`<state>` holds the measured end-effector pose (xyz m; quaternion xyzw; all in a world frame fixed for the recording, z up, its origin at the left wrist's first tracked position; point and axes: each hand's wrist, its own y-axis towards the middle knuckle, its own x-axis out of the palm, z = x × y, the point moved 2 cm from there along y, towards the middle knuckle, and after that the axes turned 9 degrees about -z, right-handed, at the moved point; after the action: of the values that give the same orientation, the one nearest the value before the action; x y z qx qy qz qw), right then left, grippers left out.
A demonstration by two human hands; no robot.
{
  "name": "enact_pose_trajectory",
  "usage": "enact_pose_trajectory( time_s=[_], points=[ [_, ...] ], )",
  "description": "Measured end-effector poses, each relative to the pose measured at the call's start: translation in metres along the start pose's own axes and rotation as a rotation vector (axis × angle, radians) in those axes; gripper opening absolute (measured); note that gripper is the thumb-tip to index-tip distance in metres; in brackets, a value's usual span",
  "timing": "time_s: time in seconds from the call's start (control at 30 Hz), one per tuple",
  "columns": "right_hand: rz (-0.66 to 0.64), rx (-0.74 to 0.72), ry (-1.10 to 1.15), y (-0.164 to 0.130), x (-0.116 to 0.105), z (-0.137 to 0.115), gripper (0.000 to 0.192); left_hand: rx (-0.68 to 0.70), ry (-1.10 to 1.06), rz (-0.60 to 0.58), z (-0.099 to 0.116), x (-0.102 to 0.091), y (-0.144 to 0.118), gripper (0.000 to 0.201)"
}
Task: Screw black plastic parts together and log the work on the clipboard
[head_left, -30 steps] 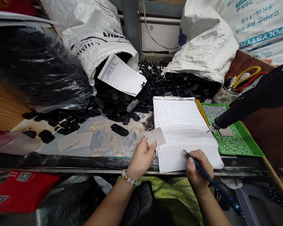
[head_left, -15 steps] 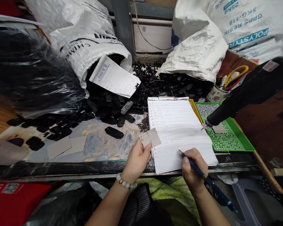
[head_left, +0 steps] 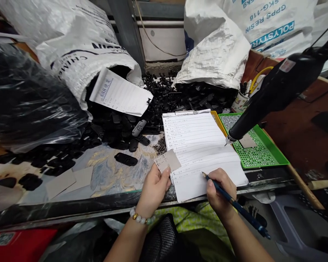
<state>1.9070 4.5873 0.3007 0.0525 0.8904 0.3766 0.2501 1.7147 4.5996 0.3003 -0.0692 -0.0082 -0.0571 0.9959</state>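
Observation:
My left hand point(head_left: 153, 190) pinches a small grey card point(head_left: 167, 161) with handwriting, held at the left edge of a lined white sheet point(head_left: 202, 145) on a clipboard. My right hand point(head_left: 220, 191) grips a blue pen point(head_left: 236, 205), its tip resting on the lower part of the sheet. A bead bracelet point(head_left: 141, 217) circles my left wrist.
Two white woven sacks point(head_left: 79, 47) point(head_left: 215, 54) spill black plastic parts point(head_left: 164, 94) across the bench. A paper slip point(head_left: 118, 92) lies on the left pile. A green perforated tray point(head_left: 258, 151) sits right, under a black hanging tool point(head_left: 273, 96). Grey cards point(head_left: 68, 181) lie left.
The view has swung right and tilted, so everything has shifted left in the picture. Both hands keep the same hold on card and pen.

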Motion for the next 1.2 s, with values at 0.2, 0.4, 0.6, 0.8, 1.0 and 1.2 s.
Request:
enact_pose_trajectory(
  time_s=[0.2,0.4,0.6,0.8,1.0,1.2],
  points=[
    [-0.011,-0.007,-0.007,0.0,-0.001,0.0,0.012,-0.02,0.022,0.0,-0.001,0.0,-0.001,0.027],
    [-0.023,-0.001,-0.02,-0.001,-0.002,0.001,0.011,-0.019,0.004,0.018,0.002,0.001,-0.001,0.029],
    [-0.033,0.004,-0.033,0.001,-0.001,-0.001,0.011,-0.006,-0.006,0.004,0.002,0.001,-0.001,0.029],
    [-0.031,0.002,-0.034,0.0,-0.001,0.0,0.011,-0.014,-0.027,0.014,0.004,0.002,0.0,0.023],
    [-0.009,-0.009,-0.004,-0.003,-0.001,0.002,0.012,0.002,-0.091,0.095,0.005,0.002,-0.003,0.03],
    [0.002,-0.015,0.007,-0.003,0.0,0.003,0.012,0.055,0.026,0.139,0.025,0.001,0.005,0.043]
  ],
)
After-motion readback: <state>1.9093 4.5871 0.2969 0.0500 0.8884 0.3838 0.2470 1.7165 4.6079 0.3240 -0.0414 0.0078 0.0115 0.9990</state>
